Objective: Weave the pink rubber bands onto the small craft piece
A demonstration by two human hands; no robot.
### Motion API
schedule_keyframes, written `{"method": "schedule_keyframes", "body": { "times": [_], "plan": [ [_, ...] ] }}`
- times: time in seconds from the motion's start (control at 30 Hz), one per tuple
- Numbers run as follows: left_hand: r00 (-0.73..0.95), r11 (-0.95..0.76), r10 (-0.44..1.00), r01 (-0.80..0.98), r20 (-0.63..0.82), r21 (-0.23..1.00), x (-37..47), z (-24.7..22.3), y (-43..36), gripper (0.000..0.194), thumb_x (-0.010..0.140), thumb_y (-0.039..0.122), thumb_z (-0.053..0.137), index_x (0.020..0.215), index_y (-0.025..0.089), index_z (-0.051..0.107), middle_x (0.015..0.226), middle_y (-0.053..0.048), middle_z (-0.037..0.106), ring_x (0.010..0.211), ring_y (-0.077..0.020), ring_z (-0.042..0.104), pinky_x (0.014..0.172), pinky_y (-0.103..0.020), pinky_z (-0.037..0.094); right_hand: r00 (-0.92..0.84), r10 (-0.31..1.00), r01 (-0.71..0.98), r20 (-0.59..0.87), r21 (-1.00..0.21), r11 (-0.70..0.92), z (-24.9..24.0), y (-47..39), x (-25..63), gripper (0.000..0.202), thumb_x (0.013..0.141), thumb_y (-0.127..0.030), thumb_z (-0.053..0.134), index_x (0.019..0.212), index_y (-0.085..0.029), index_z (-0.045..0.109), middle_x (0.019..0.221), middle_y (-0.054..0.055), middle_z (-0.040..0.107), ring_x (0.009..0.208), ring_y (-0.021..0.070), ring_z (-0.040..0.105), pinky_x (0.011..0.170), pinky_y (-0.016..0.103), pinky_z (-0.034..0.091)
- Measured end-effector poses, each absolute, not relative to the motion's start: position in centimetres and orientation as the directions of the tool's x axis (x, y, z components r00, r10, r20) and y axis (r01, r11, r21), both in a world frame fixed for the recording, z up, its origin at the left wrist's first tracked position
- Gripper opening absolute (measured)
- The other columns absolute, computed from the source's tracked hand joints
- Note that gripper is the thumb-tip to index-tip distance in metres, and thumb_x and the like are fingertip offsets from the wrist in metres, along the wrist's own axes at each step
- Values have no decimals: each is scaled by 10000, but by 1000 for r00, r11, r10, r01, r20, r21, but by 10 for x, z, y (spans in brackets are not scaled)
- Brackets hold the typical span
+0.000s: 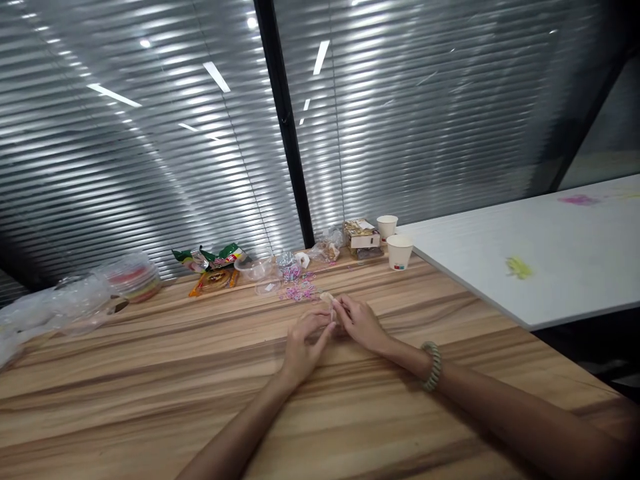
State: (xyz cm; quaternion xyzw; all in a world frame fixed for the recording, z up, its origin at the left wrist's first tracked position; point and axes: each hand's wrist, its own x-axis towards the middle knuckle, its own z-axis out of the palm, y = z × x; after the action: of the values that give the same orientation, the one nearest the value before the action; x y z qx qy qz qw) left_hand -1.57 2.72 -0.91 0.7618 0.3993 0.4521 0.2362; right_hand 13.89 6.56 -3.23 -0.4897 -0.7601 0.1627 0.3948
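Note:
My left hand [301,347] and my right hand [361,324] meet above the wooden table [210,400]. Between their fingertips is a small pale piece [327,297], cream at the top with a thin pinkish-white strip hanging down; its kind is too small to make out. The right thumb and fingers pinch it from the right, while the left fingers close on its lower strip. Just beyond the hands lies a loose pile of small pink and purple pieces [300,291]. A coiled greenish band [432,367] circles my right wrist.
Along the far edge stand two paper cups [400,253], a small box [362,235], a clear plastic tub [255,268], and green snack packets [220,256]. Plastic-wrapped round containers [134,277] sit at the left. A white table [480,267] adjoins on the right; window blinds [150,133] rise behind.

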Motion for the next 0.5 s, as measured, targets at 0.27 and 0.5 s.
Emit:
{"method": "schedule_keyframes", "body": {
  "times": [0.27, 0.5],
  "plan": [
    [234, -45, 969, -140, 77, 989, -12, -17, 44, 325, 752, 435, 489, 575, 163, 471, 569, 0, 478, 564, -116, 466, 671, -293, 451, -358, 738, 609, 572, -456, 649, -36, 60, 139, 262, 909, -264, 274, 886, -172, 518, 732, 59, 599, 658, 166, 535, 610, 252, 343],
    [247, 129, 968, -319, -49, 939, -14, -16, 43, 248, 686, 381, 585, 635, 149, 515, 573, 13, 467, 534, -86, 420, 770, -346, 467, -620, 547, 584, 562, -135, 800, -36, 69, 147, 216, 871, -165, 395, 985, -181, 578, 791, 63, 622, 752, 177, 528, 670, 270, 343]
  ]
}}
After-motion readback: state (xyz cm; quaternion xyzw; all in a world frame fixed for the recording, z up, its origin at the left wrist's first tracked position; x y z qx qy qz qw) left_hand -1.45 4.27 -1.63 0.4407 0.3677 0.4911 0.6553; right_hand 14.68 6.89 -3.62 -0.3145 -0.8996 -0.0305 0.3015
